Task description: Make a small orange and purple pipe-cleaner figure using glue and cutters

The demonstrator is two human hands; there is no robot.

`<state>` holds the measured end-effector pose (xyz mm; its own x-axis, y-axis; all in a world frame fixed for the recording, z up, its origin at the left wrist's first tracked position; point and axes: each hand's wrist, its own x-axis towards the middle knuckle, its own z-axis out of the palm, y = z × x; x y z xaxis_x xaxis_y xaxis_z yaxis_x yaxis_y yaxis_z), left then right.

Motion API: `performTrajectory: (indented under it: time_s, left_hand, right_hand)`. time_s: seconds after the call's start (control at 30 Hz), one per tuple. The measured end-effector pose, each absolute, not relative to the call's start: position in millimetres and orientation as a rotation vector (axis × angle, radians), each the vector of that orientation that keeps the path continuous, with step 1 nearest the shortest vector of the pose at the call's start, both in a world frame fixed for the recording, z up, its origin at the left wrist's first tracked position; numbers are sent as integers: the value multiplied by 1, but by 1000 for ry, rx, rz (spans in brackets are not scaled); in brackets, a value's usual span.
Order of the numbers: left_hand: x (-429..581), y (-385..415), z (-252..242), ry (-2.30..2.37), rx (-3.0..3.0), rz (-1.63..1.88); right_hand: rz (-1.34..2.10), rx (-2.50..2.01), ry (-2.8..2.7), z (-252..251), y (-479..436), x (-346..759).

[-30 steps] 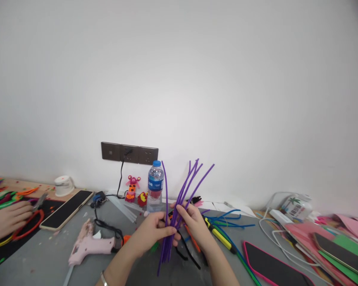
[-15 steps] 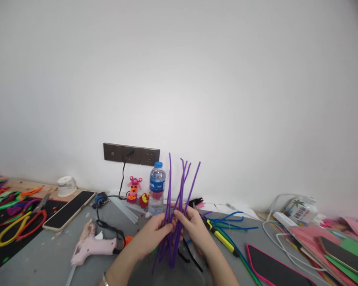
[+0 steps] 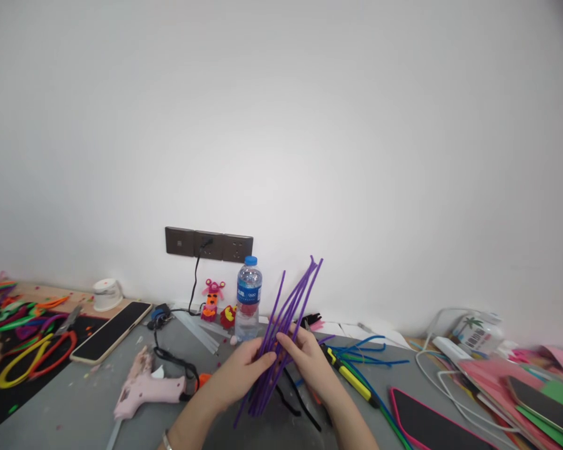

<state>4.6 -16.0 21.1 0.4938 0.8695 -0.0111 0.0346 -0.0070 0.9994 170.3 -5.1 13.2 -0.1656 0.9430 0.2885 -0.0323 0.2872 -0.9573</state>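
Fingers of the left hand (image 3: pixel 244 370) and right hand (image 3: pixel 306 359) are closed around purple stems (image 3: pixel 283 322), fanned and tilted above the bench (image 3: pixel 87 403). Pink glue gun (image 3: pixel 152 389) lies to the left; water bottle (image 3: pixel 249 295) stands upright behind.

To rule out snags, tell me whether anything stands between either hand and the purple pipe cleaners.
Nothing visible does: the left hand and right hand both grip the purple pipe cleaners. The bottle stands beyond the left hand, not between.
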Motion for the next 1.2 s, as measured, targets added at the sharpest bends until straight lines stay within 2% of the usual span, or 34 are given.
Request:
performTrajectory:
  time_s: [0.17, 0.67, 0.87, 0.97, 1.2]
  left_hand:
    - [6, -16, 18, 801, 1345, 723]
    - [8, -10, 11, 786, 1392, 811]
    - [9, -10, 9, 795, 1206, 798]
    - [9, -10, 8, 846, 1191, 786]
    - [10, -8, 9, 927, 1451, 806]
  right_hand:
    - [1186, -938, -1395, 10, -2, 174]
    - [1151, -913, -1237, 3, 1, 176]
    - [1344, -702, -1109, 4, -2, 170]
    - [1376, -738, -1097, 6, -4, 166]
    - [838, -1190, -1461, 2, 0, 180]
